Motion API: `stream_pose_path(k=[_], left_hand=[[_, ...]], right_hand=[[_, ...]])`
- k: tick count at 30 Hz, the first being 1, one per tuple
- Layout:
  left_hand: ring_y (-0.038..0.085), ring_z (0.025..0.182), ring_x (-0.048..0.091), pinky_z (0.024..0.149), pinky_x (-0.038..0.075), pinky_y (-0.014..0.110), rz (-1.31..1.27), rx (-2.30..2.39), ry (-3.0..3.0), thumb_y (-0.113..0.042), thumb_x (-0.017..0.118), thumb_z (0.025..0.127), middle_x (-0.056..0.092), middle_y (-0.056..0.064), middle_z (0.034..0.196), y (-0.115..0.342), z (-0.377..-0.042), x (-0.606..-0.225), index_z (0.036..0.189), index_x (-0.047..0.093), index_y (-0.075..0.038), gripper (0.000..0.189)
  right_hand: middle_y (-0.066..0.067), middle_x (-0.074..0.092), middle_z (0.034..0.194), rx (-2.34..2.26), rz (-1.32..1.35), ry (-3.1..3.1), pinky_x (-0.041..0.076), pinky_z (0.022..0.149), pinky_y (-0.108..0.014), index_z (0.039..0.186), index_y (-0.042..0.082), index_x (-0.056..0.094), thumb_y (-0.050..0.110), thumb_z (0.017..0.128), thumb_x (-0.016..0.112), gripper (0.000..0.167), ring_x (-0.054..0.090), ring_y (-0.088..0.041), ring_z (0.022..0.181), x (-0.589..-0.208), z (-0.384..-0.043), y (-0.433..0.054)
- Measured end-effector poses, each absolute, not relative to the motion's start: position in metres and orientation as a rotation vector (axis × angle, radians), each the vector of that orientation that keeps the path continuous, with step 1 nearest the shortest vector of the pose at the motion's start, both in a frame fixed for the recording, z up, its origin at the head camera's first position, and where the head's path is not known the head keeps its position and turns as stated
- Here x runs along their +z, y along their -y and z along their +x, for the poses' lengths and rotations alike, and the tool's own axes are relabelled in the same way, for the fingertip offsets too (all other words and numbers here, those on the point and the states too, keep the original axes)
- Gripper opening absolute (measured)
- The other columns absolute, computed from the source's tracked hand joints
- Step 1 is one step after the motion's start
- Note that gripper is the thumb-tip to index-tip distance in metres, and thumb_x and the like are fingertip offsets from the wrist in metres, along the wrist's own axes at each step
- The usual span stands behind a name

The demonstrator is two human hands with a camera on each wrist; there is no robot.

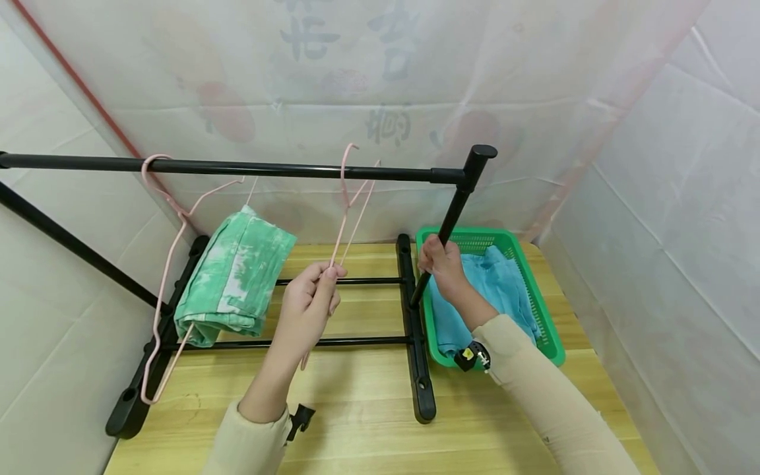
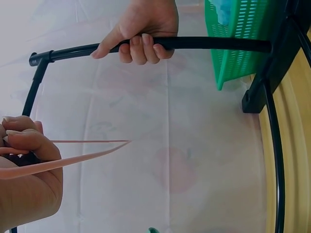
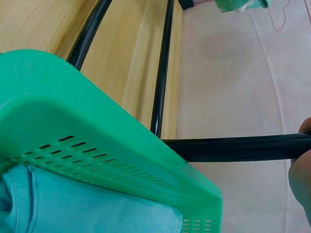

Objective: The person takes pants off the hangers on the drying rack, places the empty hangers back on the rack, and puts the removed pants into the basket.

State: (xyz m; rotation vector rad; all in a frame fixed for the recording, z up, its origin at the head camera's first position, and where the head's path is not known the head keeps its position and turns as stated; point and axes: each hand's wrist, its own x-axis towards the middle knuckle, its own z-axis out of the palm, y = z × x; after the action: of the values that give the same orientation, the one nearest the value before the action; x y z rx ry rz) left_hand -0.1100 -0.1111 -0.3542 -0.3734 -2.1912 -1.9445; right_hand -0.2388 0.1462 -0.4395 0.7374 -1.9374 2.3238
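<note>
My left hand (image 1: 309, 300) pinches a bare pink clothes hanger (image 1: 340, 241) by its lower part. The hanger's hook reaches up at the top bar (image 1: 267, 169) of a black clothes rack; whether it rests on the bar I cannot tell. My right hand (image 1: 445, 267) grips the rack's right post (image 1: 454, 211), and the left wrist view shows those fingers (image 2: 138, 51) curled round it. Left on the same bar hangs another pink hanger (image 1: 168, 264), with a folded green-and-white tie-dye garment (image 1: 237, 270) draped over it.
A green plastic basket (image 1: 543, 323) stands just right of the rack's right foot (image 1: 423, 396), holding folded blue cloth (image 1: 505, 284). Two thin lower rails (image 1: 368, 342) join the rack's feet above the wooden table (image 1: 356, 422). Pale sheets (image 1: 653, 198) enclose the back and sides.
</note>
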Motion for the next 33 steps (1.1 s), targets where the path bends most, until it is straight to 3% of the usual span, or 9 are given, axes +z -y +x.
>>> stream_pose_path(k=[33], left_hand=[[0.014,0.047,0.039,0.038,0.028,0.026,-0.327,-1.943,2.243,-0.021,0.044,0.108,0.047,0.009,0.059,0.105,-0.116,-0.367,0.107,0.063,-0.003,0.026]], right_hand=[[-0.001,0.027,0.056,2.336,0.777,1.900,0.021,0.052,-0.046,0.066,0.014,0.032,0.058,0.098,0.049,0.057,0.020,-0.018,0.048,-0.440,-0.240,-0.146]])
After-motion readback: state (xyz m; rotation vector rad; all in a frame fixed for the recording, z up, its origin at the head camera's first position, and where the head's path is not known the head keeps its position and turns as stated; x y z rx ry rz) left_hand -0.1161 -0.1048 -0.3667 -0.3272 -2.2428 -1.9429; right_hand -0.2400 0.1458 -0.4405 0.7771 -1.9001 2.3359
